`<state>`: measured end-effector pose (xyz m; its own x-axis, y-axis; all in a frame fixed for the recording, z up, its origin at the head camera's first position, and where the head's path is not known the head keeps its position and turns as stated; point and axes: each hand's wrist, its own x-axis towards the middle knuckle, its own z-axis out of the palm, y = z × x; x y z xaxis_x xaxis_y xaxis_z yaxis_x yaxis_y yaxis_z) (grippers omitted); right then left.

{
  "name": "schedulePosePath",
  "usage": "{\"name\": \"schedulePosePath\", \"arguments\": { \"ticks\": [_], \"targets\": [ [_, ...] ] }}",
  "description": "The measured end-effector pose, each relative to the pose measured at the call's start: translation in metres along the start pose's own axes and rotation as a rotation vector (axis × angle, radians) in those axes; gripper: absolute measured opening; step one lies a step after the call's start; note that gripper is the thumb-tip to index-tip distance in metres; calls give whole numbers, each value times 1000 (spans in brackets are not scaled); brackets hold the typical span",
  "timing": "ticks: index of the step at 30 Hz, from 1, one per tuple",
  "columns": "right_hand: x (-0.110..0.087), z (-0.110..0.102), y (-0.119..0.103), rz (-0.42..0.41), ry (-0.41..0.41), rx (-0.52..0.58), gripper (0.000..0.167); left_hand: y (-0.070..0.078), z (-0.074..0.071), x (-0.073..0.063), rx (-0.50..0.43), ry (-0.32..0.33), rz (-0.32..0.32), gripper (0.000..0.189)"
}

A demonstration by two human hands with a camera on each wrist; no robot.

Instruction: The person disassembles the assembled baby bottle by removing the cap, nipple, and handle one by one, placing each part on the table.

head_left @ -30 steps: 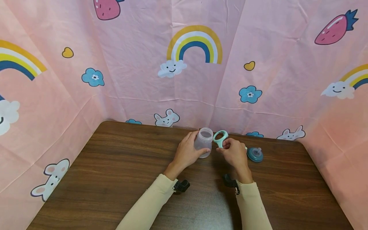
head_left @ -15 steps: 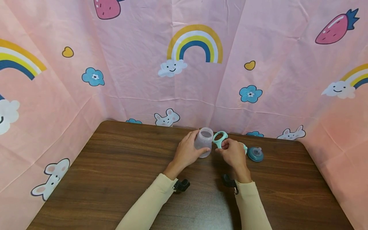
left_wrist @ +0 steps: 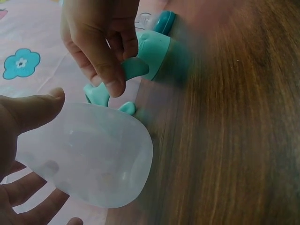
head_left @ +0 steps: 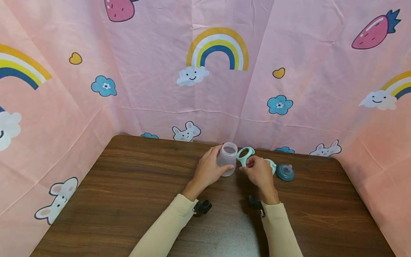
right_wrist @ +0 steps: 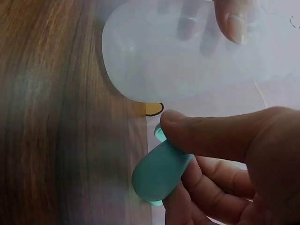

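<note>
My left hand [head_left: 209, 166] holds a frosted, lidless baby bottle [head_left: 226, 161], its thumb on the near side and the fingers behind. The bottle is upright near the table's back edge, its mouth facing up. Just right of it, my right hand [head_left: 258, 171] pinches a mint-green bottle handle [head_left: 243, 161] between thumb and fingers. The handle's ring points up beside the bottle's neck, with a small gap between. In the right wrist view, a rounded grip of the handle [right_wrist: 161, 173] sticks out past the thumb.
Behind my right hand is a mint-green cap [head_left: 273, 166], partly hidden in the head view. A teal collar with a clear nipple [head_left: 285, 172] lies right of it. All are on a brown wooden table [head_left: 128, 185], with a pink printed cloth [head_left: 154, 96] hanging behind.
My right hand has shifted slightly left with the handle, closer to the bottle, uncovering more of the mint-green cap. My left hand and the bottle have hardly moved.
</note>
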<state>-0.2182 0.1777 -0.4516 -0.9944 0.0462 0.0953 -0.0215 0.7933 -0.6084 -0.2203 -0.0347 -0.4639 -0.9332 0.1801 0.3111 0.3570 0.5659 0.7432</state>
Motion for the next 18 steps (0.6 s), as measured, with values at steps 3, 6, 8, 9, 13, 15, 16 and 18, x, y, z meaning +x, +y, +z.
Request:
{"name": "schedulePosePath", "arguments": {
  "ticks": [3,6,8,9,13,15,16,18],
  "targets": [
    [0,1,0,5,-2,-6,24,-1,0,0,3,2,-1,82],
    [0,3,0,0,-4,-9,23,-1,-1,0,0,4,-2,81],
    [0,3,0,-9,-5,-9,23,-2,-1,1,-1,4,-2,81],
    [0,3,0,-12,-3,-10,23,-2,-1,1,-2,6,0,81],
    [-1,5,1,-28,2,-13,22,-2,-1,1,-2,7,4,80],
    [-1,6,1,-33,4,-15,21,-2,-1,1,-1,6,3,80],
    [-1,6,1,-35,5,-15,21,-2,-1,1,-2,3,1,80],
    [-1,7,1,-40,8,-16,21,-2,-1,1,-1,3,-1,80]
  ]
}}
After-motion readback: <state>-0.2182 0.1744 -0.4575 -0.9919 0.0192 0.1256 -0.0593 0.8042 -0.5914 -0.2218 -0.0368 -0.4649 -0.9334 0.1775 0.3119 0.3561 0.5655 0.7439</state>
